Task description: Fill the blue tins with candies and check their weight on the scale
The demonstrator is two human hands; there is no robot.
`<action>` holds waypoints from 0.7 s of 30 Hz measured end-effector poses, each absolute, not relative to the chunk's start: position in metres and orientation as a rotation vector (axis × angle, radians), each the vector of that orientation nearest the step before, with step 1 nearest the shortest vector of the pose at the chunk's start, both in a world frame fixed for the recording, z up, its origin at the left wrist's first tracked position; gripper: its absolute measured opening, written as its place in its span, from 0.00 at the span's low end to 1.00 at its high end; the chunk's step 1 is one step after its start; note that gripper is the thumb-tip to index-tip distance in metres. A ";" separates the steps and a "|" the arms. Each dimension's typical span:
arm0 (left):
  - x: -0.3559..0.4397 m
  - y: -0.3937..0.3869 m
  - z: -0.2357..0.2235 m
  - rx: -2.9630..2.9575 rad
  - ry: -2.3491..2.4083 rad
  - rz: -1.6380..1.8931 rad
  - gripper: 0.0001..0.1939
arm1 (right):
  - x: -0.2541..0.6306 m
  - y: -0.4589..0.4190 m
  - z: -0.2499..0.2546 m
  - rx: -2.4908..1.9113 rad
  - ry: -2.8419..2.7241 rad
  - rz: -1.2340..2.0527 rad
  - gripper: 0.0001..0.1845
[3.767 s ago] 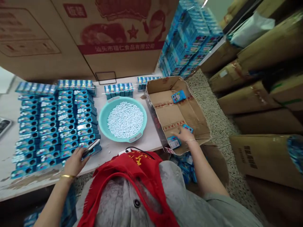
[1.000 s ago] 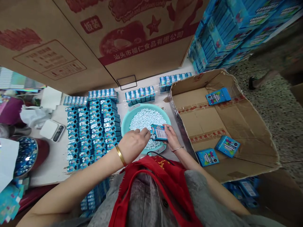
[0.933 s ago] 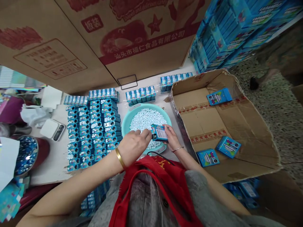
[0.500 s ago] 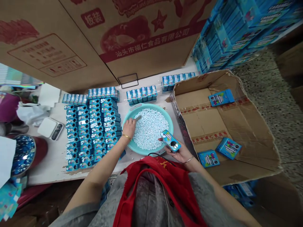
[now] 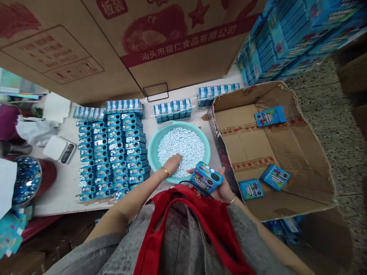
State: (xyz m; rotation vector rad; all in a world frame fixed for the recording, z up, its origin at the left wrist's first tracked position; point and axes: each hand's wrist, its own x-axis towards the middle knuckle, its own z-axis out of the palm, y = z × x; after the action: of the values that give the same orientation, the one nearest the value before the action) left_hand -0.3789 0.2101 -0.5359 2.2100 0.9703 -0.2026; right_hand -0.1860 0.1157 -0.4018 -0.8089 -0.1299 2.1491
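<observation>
My left hand (image 5: 171,163) reaches into a teal basin (image 5: 151,147) and rests on the pale blue tablets (image 5: 183,143). Its fingers are curled down among them, and what they hold is hidden. My right hand (image 5: 223,190) grips a small blue box (image 5: 207,178) with a round hole in its face. It holds the box tilted over the near rim of the basin, close to my chest. A gold bangle sits on my left wrist and a thin bracelet on my right.
Rows of blue boxes (image 5: 113,152) filled with tablets cover the table left of the basin. An open cardboard carton (image 5: 286,152) on the right holds three blue boxes. A small scale (image 5: 60,149) and a bowl of blue pieces (image 5: 27,179) sit at the left. Large cartons (image 5: 160,42) stand behind.
My left hand has moved from the far left of the basin to its near side, and the metal piece it held no longer shows. My right hand has drawn the blue box slightly towards me.
</observation>
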 end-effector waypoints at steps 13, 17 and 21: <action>-0.411 0.240 -0.466 2.035 0.872 0.126 0.14 | -0.171 0.115 -0.429 -1.518 -0.975 1.538 0.32; -0.431 0.257 -0.415 2.084 0.871 0.159 0.14 | -0.178 0.136 -0.446 -1.559 -1.372 1.202 0.40; -0.438 0.263 -0.369 2.153 0.803 0.071 0.13 | -0.185 0.150 -0.457 -1.677 -1.428 1.130 0.42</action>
State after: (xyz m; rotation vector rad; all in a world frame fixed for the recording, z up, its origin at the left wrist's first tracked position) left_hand -0.4375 0.2628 -0.3689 2.1529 0.8033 0.0711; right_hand -0.1852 0.1502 -0.4566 -1.6774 -1.4277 1.1296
